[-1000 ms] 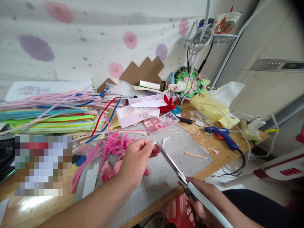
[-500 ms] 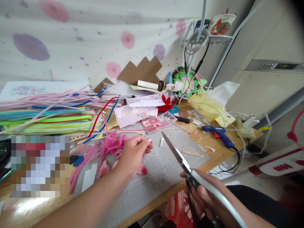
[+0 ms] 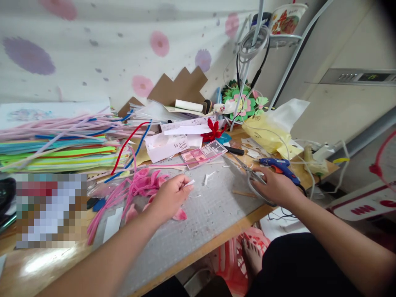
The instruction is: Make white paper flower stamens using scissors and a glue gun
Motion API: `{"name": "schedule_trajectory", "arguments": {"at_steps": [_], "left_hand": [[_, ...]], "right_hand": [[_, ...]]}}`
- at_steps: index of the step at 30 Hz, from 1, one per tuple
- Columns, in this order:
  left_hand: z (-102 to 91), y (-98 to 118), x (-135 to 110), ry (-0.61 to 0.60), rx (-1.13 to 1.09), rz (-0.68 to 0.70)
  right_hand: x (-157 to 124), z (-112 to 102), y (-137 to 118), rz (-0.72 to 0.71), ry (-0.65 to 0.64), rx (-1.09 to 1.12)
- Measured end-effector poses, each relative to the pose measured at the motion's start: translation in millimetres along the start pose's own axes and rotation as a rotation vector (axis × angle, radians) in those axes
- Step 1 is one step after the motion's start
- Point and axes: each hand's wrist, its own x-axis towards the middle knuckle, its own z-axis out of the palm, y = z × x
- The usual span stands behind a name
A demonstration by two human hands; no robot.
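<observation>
A thick stack of coloured pipe cleaners (image 3: 62, 150) lies beyond the far left corner of the grey mat (image 3: 213, 218), loose ends spilling toward it. On the mat's left edge sits a tangle of pink pipe-cleaner petals (image 3: 140, 185), probably kept there so they stay within reach.

The left hand (image 3: 170, 197) hovers over the left half of the mat, just right of the petals. Its thumb and forefinger are pressed together on a tiny white scrap (image 3: 189, 182), and the other fingers are curled in. A fingertip pinch suits a piece this small. More white scraps are scattered across the middle of the mat.

A make-up palette (image 3: 202, 153) lies at the mat's far edge, with a red flower (image 3: 214, 132) and paper slips behind it.

At the mat's right edge the scissors (image 3: 247, 170) lie flat, blades aimed at the far edge and away from the body. The right hand (image 3: 274, 186) lies palm down over their handles. I cannot tell whether its fingers clasp them or merely rest on top.

Just off the mat's right side are a blue glue gun (image 3: 280, 165) and its cord, which crowd that hand. A yellow tissue pack (image 3: 267, 134) sits beyond them, and a wooden stick (image 3: 241, 193) lies by the scissors
</observation>
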Motion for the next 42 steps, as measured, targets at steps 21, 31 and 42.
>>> {"name": "schedule_trajectory", "arguments": {"at_steps": [21,31,42], "left_hand": [[19.1,-2.8,3.5,-0.006,0.610,0.130],[-2.1,11.0,-14.6,0.076,0.416,0.142],[0.0,12.1,-16.7,0.097,0.191,0.112]], "right_hand": [[-11.3,3.6,-88.3,-0.646,-0.015,0.300],[-11.7,13.5,-131.4,-0.606,-0.037,0.673],[-17.5,9.6,-129.7,-0.800,0.167,0.650]]}}
